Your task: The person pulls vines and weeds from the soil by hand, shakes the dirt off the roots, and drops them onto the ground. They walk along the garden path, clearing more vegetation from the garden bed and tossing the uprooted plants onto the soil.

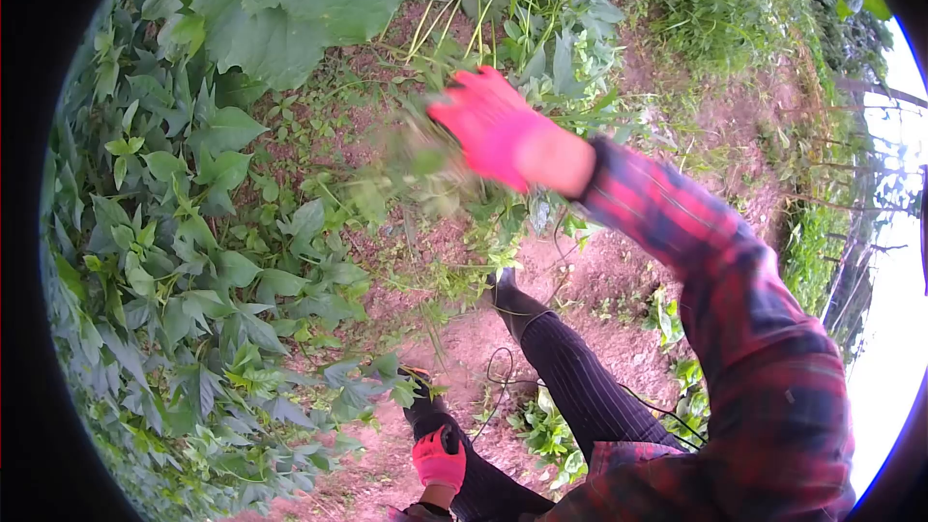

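My right hand [493, 130], in a pink glove with a plaid sleeve behind it, reaches over the ground among the plants. Its fingers are closed on a bunch of weeds [416, 159], which motion has smeared. Low in the view, my left hand [440, 461], in a pink glove with dark finger parts, lies against my dark-trousered leg. Its fingers look curled in, and whether anything is inside them is hidden.
Dense leafy vines [213, 271] fill the left side. Big broad leaves [309, 0] overhang the top. My boot [512, 300] stands on reddish soil [599, 275]. A thin black cord [503, 382] runs near my legs. Grass and a fence-like structure [870, 174] are at the right.
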Motion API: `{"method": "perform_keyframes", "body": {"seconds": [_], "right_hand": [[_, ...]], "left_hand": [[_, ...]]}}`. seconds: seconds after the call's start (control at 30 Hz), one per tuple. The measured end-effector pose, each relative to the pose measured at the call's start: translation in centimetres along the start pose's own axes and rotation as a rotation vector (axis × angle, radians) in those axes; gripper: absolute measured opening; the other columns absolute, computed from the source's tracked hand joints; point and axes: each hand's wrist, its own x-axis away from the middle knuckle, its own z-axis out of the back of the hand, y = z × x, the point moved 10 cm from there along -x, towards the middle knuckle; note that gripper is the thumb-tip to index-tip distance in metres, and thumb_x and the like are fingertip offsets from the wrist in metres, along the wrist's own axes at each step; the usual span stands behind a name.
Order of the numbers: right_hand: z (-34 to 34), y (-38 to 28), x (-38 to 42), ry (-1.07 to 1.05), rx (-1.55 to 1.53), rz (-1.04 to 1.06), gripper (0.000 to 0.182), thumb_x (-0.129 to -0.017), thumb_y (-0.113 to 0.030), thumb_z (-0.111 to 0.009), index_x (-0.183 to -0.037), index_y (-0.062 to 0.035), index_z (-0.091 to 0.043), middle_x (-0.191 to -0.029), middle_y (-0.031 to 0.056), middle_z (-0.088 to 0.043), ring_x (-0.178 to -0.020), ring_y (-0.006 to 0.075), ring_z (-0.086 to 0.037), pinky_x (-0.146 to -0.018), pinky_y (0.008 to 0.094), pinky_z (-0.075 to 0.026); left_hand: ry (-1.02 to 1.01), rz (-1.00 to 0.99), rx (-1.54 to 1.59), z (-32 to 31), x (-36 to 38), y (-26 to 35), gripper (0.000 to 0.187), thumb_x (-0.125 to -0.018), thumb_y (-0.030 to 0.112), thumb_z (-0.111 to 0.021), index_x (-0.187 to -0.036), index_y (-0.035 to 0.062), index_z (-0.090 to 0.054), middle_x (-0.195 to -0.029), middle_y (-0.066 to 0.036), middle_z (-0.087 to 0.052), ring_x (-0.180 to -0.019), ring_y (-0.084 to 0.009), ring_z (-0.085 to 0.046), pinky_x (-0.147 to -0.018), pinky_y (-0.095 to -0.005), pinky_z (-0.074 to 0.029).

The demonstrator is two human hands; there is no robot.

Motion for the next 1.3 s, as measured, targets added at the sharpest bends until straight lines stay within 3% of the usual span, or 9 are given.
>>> {"method": "perform_keyframes", "body": {"seconds": [0.1, 0.17, 0.27, 0.37, 0.63, 0.77, 0.9, 0.93, 1.3], "right_hand": [[-16.0, 6.2, -1.2, -0.794, 0.052, -0.211, 0.050, -0.067, -0.009, -0.072, -0.116, -0.0056, -0.061, -0.122, 0.0130, -0.061, -0.110, 0.0342, -0.059, -0.090, 0.0440, -0.048], [-23.9, 8.9, 4.6, -0.877, -0.010, -0.450, 0.069, -0.057, -0.007, -0.080, -0.121, -0.0059, -0.057, -0.124, 0.0155, -0.059, -0.107, 0.0335, -0.062, -0.085, 0.0432, -0.052], [-22.0, 4.1, 8.9, -0.813, -0.057, -0.478, 0.076, -0.049, -0.007, -0.084, -0.120, -0.0052, -0.057, -0.124, 0.0200, -0.058, -0.104, 0.0335, -0.063, -0.081, 0.0417, -0.053], [-20.7, 0.9, 12.2, -0.928, -0.099, -0.412, 0.065, -0.056, -0.008, -0.079, -0.117, -0.0039, -0.059, -0.119, 0.0219, -0.059, -0.106, 0.0321, -0.063, -0.080, 0.0413, -0.053], [-19.0, 1.0, 11.2, -0.925, -0.101, -0.321, 0.069, -0.051, -0.009, -0.083, -0.115, -0.0062, -0.058, -0.113, 0.0165, -0.062, -0.105, 0.0324, -0.062, -0.080, 0.0411, -0.053], [-16.0, 6.5, 7.6, -0.628, -0.055, -0.652, 0.061, -0.056, -0.008, -0.081, -0.113, -0.0036, -0.061, -0.110, 0.0182, -0.065, -0.100, 0.0342, -0.066, -0.080, 0.0444, -0.054], [-19.9, 12.6, 8.6, -0.946, -0.063, -0.834, 0.024, -0.068, -0.011, -0.071, -0.091, -0.0074, -0.075, -0.098, 0.0158, -0.072, -0.096, 0.0325, -0.069, -0.077, 0.0433, -0.055], [-21.3, 13.9, 9.4, -0.835, -0.044, -0.939, 0.022, -0.058, -0.002, -0.077, -0.080, -0.0063, -0.076, -0.095, 0.0141, -0.073, -0.092, 0.0346, -0.070, -0.069, 0.0481, -0.056], [-21.3, 8.7, 7.1, -0.882, 0.139, -0.654, 0.030, -0.063, -0.011, -0.075, -0.093, -0.0107, -0.076, -0.101, 0.0123, -0.073, -0.098, 0.0340, -0.069, -0.075, 0.0458, -0.056]], "left_hand": [[-0.007, 0.014, -0.001, 0.6, 0.2, 0.3, 0.045, -0.078, 0.038, -0.067, -0.116, 0.0149, -0.063, -0.114, -0.012, -0.063, -0.109, -0.0317, -0.056, -0.099, -0.0432, -0.041], [0.011, 0.010, -0.011, 0.6, 0.3, 0.4, 0.044, -0.078, 0.037, -0.067, -0.116, 0.0150, -0.063, -0.113, -0.012, -0.063, -0.109, -0.0312, -0.056, -0.099, -0.0432, -0.040], [0.038, 0.005, 0.016, -0.1, 0.6, 0.1, 0.044, -0.078, 0.037, -0.068, -0.116, 0.0154, -0.062, -0.114, -0.012, -0.063, -0.110, -0.0303, -0.055, -0.099, -0.0432, -0.040], [0.029, 0.015, 0.043, 0.0, 0.8, -0.1, 0.044, -0.078, 0.036, -0.068, -0.116, 0.0152, -0.062, -0.115, -0.012, -0.062, -0.111, -0.0306, -0.055, -0.099, -0.0434, -0.040], [0.107, -0.044, 0.007, 0.1, 0.4, -0.1, 0.043, -0.075, 0.031, -0.071, -0.115, 0.0159, -0.063, -0.106, -0.013, -0.063, -0.100, -0.0356, -0.058, -0.090, -0.0455, -0.045], [-0.031, 0.064, 0.020, -0.9, 0.6, -1.1, 0.049, -0.078, 0.038, -0.068, -0.120, 0.0150, -0.060, -0.118, -0.013, -0.061, -0.113, -0.0310, -0.053, -0.102, -0.0435, -0.038], [-0.038, 0.053, 0.043, -0.8, 0.6, -0.8, 0.050, -0.078, 0.039, -0.068, -0.121, 0.0158, -0.060, -0.118, -0.011, -0.061, -0.114, -0.0304, -0.053, -0.103, -0.0427, -0.037], [-0.036, 0.043, 0.052, -0.7, 0.3, -0.5, 0.050, -0.077, 0.039, -0.068, -0.121, 0.0161, -0.060, -0.118, -0.011, -0.061, -0.114, -0.0301, -0.053, -0.103, -0.0427, -0.037], [-0.006, 0.020, 0.068, -0.8, 0.8, -0.6, 0.048, -0.077, 0.040, -0.068, -0.118, 0.0160, -0.062, -0.116, -0.009, -0.062, -0.113, -0.0294, -0.054, -0.104, -0.0418, -0.036]]}}
